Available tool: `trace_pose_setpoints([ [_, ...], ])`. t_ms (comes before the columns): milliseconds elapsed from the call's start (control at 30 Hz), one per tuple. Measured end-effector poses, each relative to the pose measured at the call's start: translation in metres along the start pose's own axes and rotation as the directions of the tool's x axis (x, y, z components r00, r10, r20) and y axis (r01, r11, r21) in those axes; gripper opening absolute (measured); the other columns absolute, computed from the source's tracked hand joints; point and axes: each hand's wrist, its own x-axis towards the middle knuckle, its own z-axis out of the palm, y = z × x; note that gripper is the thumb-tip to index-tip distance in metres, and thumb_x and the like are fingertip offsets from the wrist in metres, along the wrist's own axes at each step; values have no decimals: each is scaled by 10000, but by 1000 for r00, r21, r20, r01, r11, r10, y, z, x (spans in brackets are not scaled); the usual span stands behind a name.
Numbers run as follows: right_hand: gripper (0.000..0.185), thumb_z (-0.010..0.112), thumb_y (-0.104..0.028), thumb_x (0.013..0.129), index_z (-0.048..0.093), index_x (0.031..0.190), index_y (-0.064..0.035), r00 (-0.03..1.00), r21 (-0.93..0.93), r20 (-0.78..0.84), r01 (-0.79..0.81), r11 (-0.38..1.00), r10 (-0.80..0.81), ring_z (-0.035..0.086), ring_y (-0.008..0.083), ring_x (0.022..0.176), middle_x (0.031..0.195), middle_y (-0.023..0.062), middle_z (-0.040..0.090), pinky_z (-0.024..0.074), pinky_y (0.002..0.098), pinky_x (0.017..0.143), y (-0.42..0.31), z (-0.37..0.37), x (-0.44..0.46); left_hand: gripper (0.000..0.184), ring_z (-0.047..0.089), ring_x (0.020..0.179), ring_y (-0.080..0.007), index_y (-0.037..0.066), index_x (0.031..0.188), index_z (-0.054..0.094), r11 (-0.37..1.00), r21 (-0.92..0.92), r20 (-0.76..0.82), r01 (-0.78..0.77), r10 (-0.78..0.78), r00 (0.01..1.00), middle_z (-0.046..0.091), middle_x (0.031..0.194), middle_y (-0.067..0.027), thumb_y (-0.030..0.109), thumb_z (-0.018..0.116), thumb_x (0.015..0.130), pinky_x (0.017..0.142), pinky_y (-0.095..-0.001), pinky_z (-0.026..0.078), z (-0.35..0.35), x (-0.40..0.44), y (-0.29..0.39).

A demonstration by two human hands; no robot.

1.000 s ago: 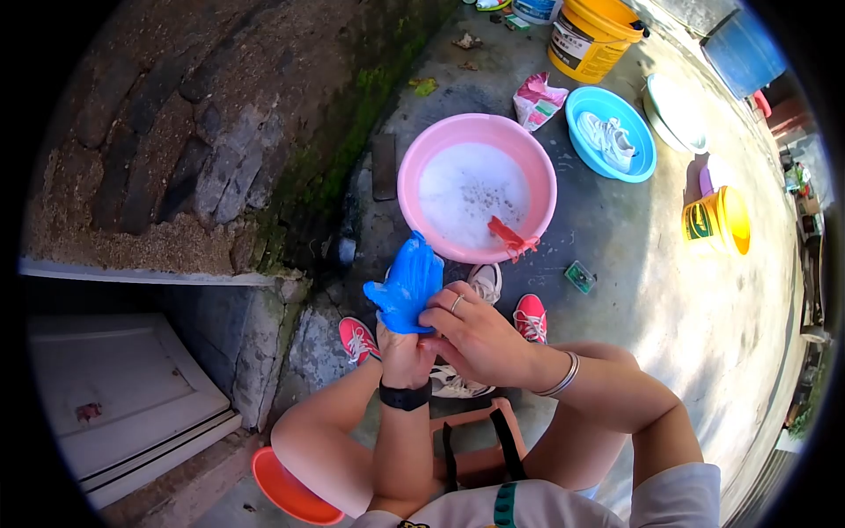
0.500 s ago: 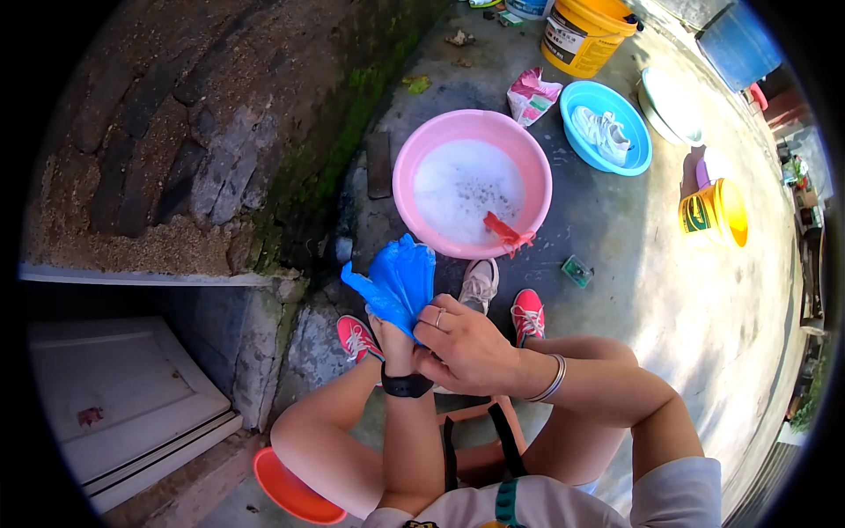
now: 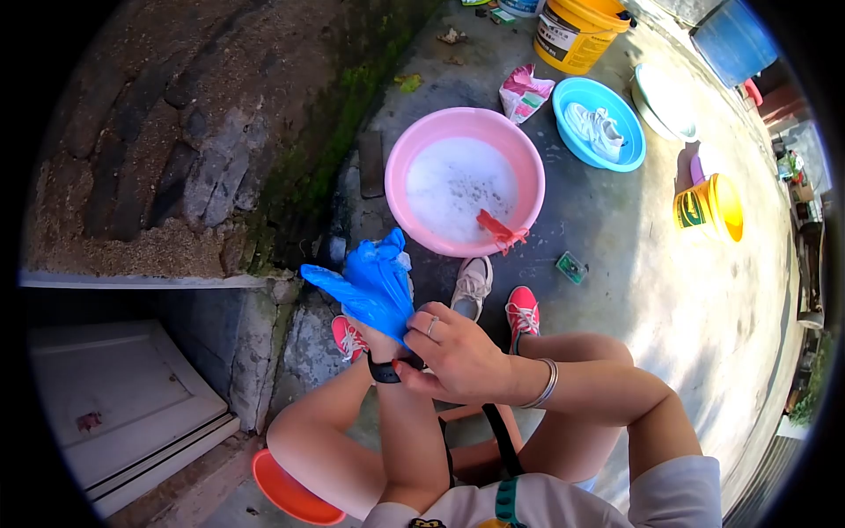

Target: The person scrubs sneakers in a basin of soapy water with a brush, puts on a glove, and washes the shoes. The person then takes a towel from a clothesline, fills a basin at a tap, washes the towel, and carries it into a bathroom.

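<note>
A blue glove (image 3: 368,283) covers most of my left hand (image 3: 374,295), with its cuff near the wrist above a black watch (image 3: 384,370). Inside the glove the fingers are spread apart. My right hand (image 3: 449,352), bare with a ring, pinches the cuff edge of the glove at the wrist. Just beyond the hands stands a pink basin (image 3: 398,207) with white suds, and a red cloth-like strip (image 3: 502,231) hangs over its near rim. One light shoe (image 3: 473,280) is on the ground below the basin.
A blue basin (image 3: 635,158) holds white shoes, beside a pink-and-white bag (image 3: 525,92). Yellow buckets (image 3: 576,40) stand farther back and at the right. A green-and-clear box (image 3: 571,267) lies on the ground. A stone wall (image 3: 176,132) rises at the left; an orange basin (image 3: 295,493) is low left.
Both hands have shifted left and slightly down. The blue glove has been drawn farther over my left hand toward the watch, and its fingers now tilt to the left.
</note>
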Motion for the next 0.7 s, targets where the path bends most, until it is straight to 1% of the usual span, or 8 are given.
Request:
trace_pose_setpoints([
  [200, 219, 677, -135, 674, 568, 815, -8, 992, -108, 67, 110, 988, -103, 511, 248, 705, 809, 115, 513, 455, 320, 609, -6, 1, -6, 813, 449, 1073, -247, 81, 1361, 270, 971, 224, 8, 79, -83, 997, 370, 1327, -179, 645, 341, 779, 947, -367, 340, 3, 14, -11],
  [300, 193, 656, -114, 725, 564, 864, -16, 994, -124, 73, -74, 989, 84, 535, 217, 652, 779, 95, 549, 454, 314, 591, 6, -15, -2, 1022, 485, 982, -243, 97, 1403, 195, 939, 312, -31, 142, -140, 990, 364, 1320, -220, 823, 244, 685, 869, -338, 398, 1, 13, -17],
  [400, 187, 597, -137, 814, 546, 950, -19, 861, 70, -314, -400, 914, 401, 558, 231, 686, 785, 113, 544, 436, 309, 552, 30, -36, 18, 1140, 502, 917, -257, 109, 1418, 132, 974, 182, -278, 136, -82, 957, 338, 1340, -213, 887, 252, 592, 818, -330, 419, 16, -2, -19],
  [433, 171, 581, -137, 831, 547, 939, -8, 788, 242, -273, -498, 832, 551, 548, 226, 669, 787, 115, 535, 429, 299, 553, 42, -34, 18, 1153, 478, 1008, -277, 113, 1419, 128, 971, 141, -99, 194, -181, 978, 321, 1350, -207, 889, 284, 579, 891, -359, 387, 10, -3, -17],
  [533, 165, 544, -148, 870, 548, 895, 16, 731, 470, -10, -599, 649, 682, 520, 197, 630, 753, 105, 521, 412, 280, 548, 56, -30, 11, 1021, 446, 1042, -297, 153, 1420, 139, 948, 240, -380, 208, -105, 919, 283, 1364, -229, 823, 305, 667, 944, -398, 341, 39, -3, -37],
  [567, 176, 533, -154, 881, 549, 878, 22, 740, 498, 89, -613, 614, 667, 512, 185, 618, 736, 99, 520, 406, 276, 545, 57, -32, 11, 1020, 401, 1099, -302, 113, 1416, 138, 936, 279, -323, 217, -122, 938, 242, 1396, -214, 813, 280, 687, 986, -405, 287, 37, -3, -36],
  [667, 249, 492, -198, 913, 545, 834, 32, 906, 49, -115, -405, 913, 408, 490, 140, 596, 655, 72, 501, 399, 278, 535, 52, -41, 13, 1020, 406, 1095, -296, 92, 1409, 156, 964, 100, -345, 248, -200, 917, 153, 1437, -199, 804, 299, 693, 962, -407, 319, 34, -5, -29],
  [700, 254, 487, -204, 916, 546, 828, 26, 863, 82, -146, -476, 875, 483, 483, 130, 589, 636, 58, 490, 397, 275, 534, 54, -42, 13, 1011, 410, 1091, -291, 85, 1406, 163, 973, 36, -334, 228, -203, 920, 137, 1442, -194, 793, 311, 700, 952, -405, 329, 35, -6, -30],
])
